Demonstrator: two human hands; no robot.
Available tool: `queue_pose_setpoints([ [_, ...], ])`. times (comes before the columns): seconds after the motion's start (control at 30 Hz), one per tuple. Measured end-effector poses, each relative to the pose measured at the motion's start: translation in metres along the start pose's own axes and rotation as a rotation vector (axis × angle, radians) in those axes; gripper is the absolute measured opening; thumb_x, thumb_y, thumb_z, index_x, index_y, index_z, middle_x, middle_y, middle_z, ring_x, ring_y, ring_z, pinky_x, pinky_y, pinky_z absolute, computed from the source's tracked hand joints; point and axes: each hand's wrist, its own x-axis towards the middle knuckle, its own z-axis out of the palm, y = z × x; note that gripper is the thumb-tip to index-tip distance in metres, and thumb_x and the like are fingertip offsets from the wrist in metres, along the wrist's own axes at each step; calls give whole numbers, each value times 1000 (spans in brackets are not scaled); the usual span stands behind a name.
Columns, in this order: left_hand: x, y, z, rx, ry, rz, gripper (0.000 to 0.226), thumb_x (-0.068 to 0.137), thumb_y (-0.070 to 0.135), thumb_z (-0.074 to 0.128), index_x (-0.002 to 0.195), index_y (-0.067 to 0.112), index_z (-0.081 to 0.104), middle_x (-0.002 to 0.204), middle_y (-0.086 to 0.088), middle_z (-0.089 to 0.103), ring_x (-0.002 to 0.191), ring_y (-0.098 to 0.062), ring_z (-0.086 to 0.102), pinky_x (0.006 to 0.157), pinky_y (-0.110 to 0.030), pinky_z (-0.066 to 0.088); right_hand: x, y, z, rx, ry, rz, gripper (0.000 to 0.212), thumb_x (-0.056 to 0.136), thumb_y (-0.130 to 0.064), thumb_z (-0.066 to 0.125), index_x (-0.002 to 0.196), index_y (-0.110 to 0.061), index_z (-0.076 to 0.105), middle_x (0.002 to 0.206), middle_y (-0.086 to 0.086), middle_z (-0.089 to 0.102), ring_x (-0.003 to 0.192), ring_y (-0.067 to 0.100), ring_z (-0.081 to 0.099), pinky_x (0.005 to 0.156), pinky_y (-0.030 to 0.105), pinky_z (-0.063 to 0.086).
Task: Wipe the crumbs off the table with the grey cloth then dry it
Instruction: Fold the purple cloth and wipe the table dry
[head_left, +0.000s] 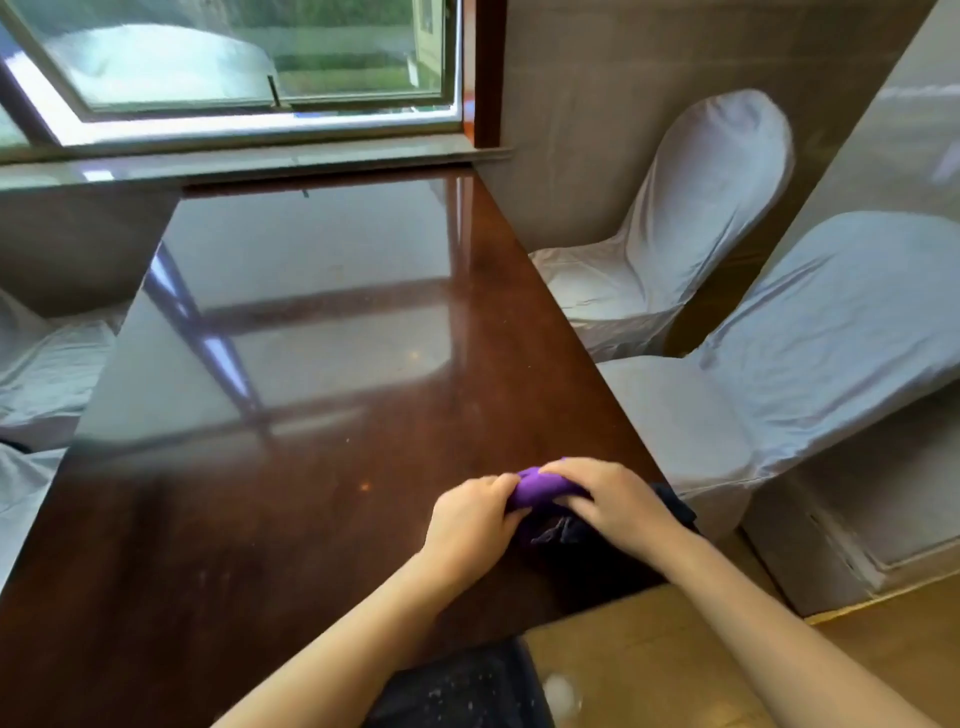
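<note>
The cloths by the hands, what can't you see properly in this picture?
- Purple cloth, head view: mostly covered by the left hand and right hand; its full shape is hidden.
- Dark cloth beneath: largely under the right hand, so its shape and exact colour are unclear.
- Crumbs on the table: only tiny specks, lost in glare and blur.
- Fingertips: motion-blurred.

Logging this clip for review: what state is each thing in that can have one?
purple cloth: bunched, gripped by both hands.
dark cloth: crumpled on the table, under the hands.
left hand: closed on the purple cloth.
right hand: closed on the purple cloth.
table: glossy, a few specks.
window: open.
</note>
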Motion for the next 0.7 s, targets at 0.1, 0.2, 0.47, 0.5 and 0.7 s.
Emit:
queue_pose_setpoints([
  [0.1,51,17,-10,-5,57,3,32,84,34,52,115,27,57,111,3,67,104,-23,58,77,-37,49,26,21,-39,13,52,10,35,85,-12,61,120,-18,60,120,4,65,110,21,59,97,34,45],
  [0.2,96,32,-9,25,98,-14,30,84,31,51,112,24,58,108,0,68,101,-26,57,74,-38,47,50,42,-67,24,83,-2,32,86,-13,61,118,-18,62,116,4,67,106,21,60,93,35,47],
  [0.47,173,49,26,175,93,-52,28,83,23,54,110,18,59,107,-4,68,99,-29,56,77,-37,41,94,124,-65,-48,187,50,34,85,-13,61,118,-20,62,116,5,67,106,26,57,90,37,47],
  [0.5,177,49,34,192,67,-55,28,83,22,53,111,18,58,108,-4,67,100,-29,55,79,-37,40,98,135,-59,-64,181,72,36,84,-13,61,119,-20,62,118,6,66,108,26,56,92,37,46],
  [0.7,179,42,81,203,-206,-106,41,91,36,45,128,19,48,135,-4,52,127,-25,42,110,-44,27,97,180,-27,-45,-151,128,57,85,-32,62,137,-20,42,144,4,44,131,20,37,110,34,29],
])
